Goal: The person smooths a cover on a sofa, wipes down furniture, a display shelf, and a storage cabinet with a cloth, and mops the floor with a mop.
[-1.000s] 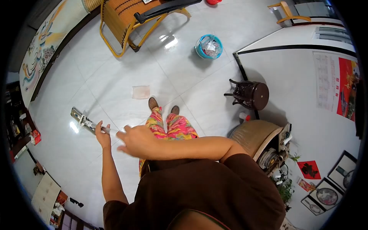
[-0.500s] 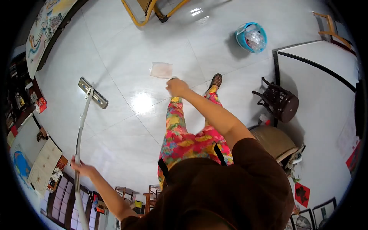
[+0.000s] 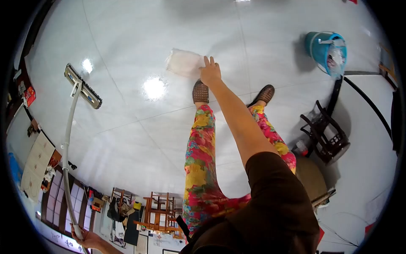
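My left hand [image 3: 86, 239] is closed round the pale pole [image 3: 67, 156] of a mop at the lower left. The mop's flat metal head [image 3: 83, 86], with a dark bristly edge, stands on the floor at the upper left. Near the top middle, my right hand [image 3: 210, 72] reaches down with its fingers apart, holding nothing that I can see. Its fingertips are at the right edge of a thin, whitish, square cloth [image 3: 184, 63] lying flat on the floor. Whether they touch it cannot be told.
A blue bucket [image 3: 315, 47] with clear plastic inside stands at the upper right. Below it is a dark wooden stool [image 3: 325, 137] by the wall. A tan rounded container [image 3: 311, 175] is beside my leg. Wooden chairs [image 3: 158, 211] and a white cabinet [image 3: 38, 165] show lower left.
My right hand has moved down to the cloth from above my leg. My left hand has slid the view's lower left way with the pole. The view has shifted and the body bends lower.
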A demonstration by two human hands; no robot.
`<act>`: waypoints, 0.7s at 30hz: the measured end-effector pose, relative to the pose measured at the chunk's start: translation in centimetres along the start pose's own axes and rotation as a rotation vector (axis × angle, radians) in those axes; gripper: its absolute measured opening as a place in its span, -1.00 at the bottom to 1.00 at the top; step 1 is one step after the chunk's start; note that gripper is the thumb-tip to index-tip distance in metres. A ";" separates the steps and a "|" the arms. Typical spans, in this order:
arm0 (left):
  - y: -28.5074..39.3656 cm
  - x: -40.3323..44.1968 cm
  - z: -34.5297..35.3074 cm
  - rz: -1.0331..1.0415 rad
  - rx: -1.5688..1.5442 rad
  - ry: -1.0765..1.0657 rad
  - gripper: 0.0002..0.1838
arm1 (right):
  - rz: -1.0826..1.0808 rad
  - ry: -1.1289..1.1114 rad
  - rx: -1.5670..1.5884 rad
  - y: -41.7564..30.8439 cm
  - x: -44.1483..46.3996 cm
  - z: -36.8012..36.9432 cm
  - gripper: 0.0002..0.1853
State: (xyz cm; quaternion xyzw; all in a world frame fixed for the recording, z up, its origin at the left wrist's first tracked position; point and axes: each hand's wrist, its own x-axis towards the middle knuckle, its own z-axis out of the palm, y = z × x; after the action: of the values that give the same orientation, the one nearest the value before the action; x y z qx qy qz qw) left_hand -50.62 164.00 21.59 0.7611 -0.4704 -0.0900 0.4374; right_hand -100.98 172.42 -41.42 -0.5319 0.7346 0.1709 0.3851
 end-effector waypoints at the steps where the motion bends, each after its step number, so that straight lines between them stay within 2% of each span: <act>1: -0.1 0.1 -0.6 0.017 0.060 -0.017 -0.60 | -0.001 0.001 0.009 -0.1 1.3 1.1 -0.62; 2: -1.1 1.5 -3.3 0.006 -0.025 -0.056 -0.61 | -0.002 0.001 0.019 -0.3 2.1 2.2 -0.61; 5: 1.0 -2.5 3.9 0.113 -0.102 0.095 -0.72 | 0.015 -0.002 0.029 -0.4 3.5 3.7 -0.62; 6: 1.0 -2.6 4.2 0.117 -0.119 0.084 -0.70 | 0.018 -0.009 0.081 -0.2 4.0 4.5 -0.61; 9: 1.3 -1.9 4.0 -0.043 -0.037 0.128 -0.63 | -0.049 0.215 0.024 0.8 4.5 8.9 -0.55; 12: 0.3 -0.7 3.0 -0.031 -0.050 0.014 -0.64 | -0.027 0.155 0.195 2.7 1.8 9.5 -0.58; 13: 0.2 -1.0 3.4 -0.028 -0.064 -0.032 -0.64 | -0.002 0.229 0.380 3.5 0.6 8.6 -0.58; 15: -0.3 -1.5 3.7 -0.046 -0.118 0.021 -0.63 | 0.050 0.386 0.737 5.4 -2.5 6.6 -0.55; 16: -1.2 -1.0 2.7 -0.060 -0.121 0.007 -0.63 | 0.075 0.567 0.774 6.9 -3.8 6.3 -0.53; 18: -2.9 -0.2 1.7 -0.085 -0.127 0.015 -0.61 | 0.222 0.707 0.783 10.8 -8.1 2.6 -0.53; 19: -2.6 -0.8 2.5 -0.098 -0.193 -0.093 -0.60 | 0.296 0.780 0.785 12.9 -10.2 0.7 -0.53; 20: -2.3 -2.1 3.4 -0.125 -0.054 0.014 -0.66 | 0.342 0.829 0.818 15.7 -12.0 -0.5 -0.52; 21: 1.4 -6.3 7.9 -0.146 0.087 0.123 -0.70 | 0.369 0.940 0.823 18.5 -14.2 -2.5 -0.49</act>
State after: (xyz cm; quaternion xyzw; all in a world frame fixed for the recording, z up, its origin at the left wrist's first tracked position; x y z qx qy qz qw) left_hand -59.24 164.21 16.15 0.8157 -0.3894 -0.0543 0.4243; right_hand -116.88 186.97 -32.13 -0.2241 0.9093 -0.3121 0.1596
